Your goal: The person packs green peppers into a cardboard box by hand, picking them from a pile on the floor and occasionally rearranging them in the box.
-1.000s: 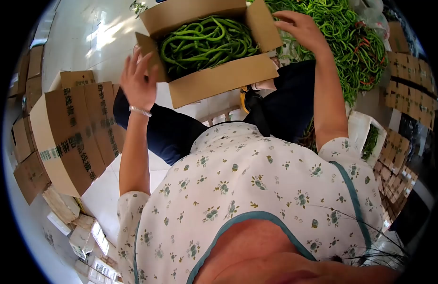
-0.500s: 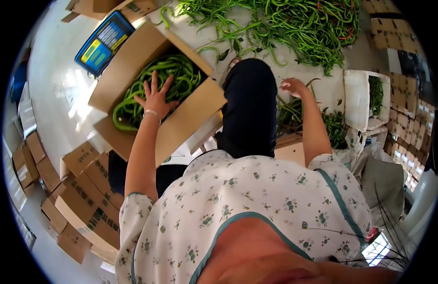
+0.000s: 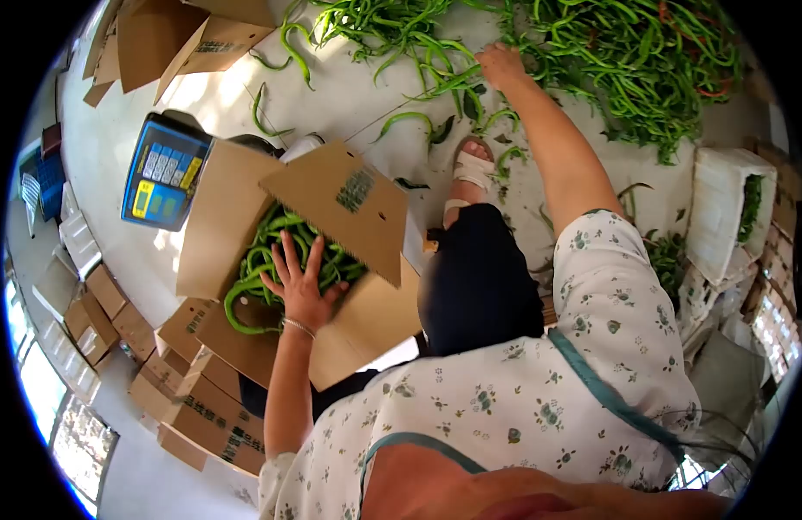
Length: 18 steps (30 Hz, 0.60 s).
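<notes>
My left hand (image 3: 304,293) lies with fingers spread on long green peppers (image 3: 266,260) inside an open cardboard box (image 3: 336,347). One flap (image 3: 349,204) leans over the far right part of the box and covers some peppers. Far forward, my right hand (image 3: 502,68) is down at the edge of a large pepper pile (image 3: 626,61) on the floor. Its fingers are curled around the end of a green pepper (image 3: 457,82), though the fingertips are partly hidden.
A blue digital scale (image 3: 165,173) stands behind the box's left side. Loose peppers (image 3: 297,56) are scattered on the pale floor. More cardboard boxes (image 3: 206,416) are stacked at the lower left, and a white foam box (image 3: 721,212) with greens stands at the right.
My right hand has gone from beside my knee forward to the pile. The far flap has swung inward over the box. My left hand remains on the peppers, and the view has shifted.
</notes>
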### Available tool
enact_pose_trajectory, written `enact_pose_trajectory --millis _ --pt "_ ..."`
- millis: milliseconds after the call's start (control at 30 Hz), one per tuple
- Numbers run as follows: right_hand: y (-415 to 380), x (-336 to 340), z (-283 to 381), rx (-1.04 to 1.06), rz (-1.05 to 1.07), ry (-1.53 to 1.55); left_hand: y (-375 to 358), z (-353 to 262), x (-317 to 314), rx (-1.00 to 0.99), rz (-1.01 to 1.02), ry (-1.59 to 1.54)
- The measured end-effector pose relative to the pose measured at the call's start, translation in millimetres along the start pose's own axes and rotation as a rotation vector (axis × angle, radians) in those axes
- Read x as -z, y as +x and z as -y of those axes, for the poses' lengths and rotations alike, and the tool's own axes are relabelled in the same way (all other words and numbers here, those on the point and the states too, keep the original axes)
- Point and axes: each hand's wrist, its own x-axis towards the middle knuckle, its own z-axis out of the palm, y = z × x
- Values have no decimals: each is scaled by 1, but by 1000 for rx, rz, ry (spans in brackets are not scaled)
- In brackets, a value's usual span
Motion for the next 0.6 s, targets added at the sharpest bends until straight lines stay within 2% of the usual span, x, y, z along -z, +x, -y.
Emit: enact_pose_trajectory --millis 67,167,200,300,333,433,500,600 --pt "5 -21 6 5 -101 -158 4 4 -3 4 28 26" --pt "-3 -53 -14 40 -233 -87 4 16 -15 -29 12 25" --pt "-8 -67 -27 121 -374 -57 1 13 -12 -35 25 11" --pt "-22 -71 -41 156 -549 650 1 17 -18 -42 24 58" --pt "-27 -54 -39 171 -650 656 0 18 -19 -43 30 48" --pt "3 -33 -22 227 -668 813 -2 15 -17 -31 59 72" --pt "26 -24 5 256 -687 722 -3 14 -17 -40 40 71" --pt "52 -38 54 37 -511 455 -1 19 -21 -42 56 70"
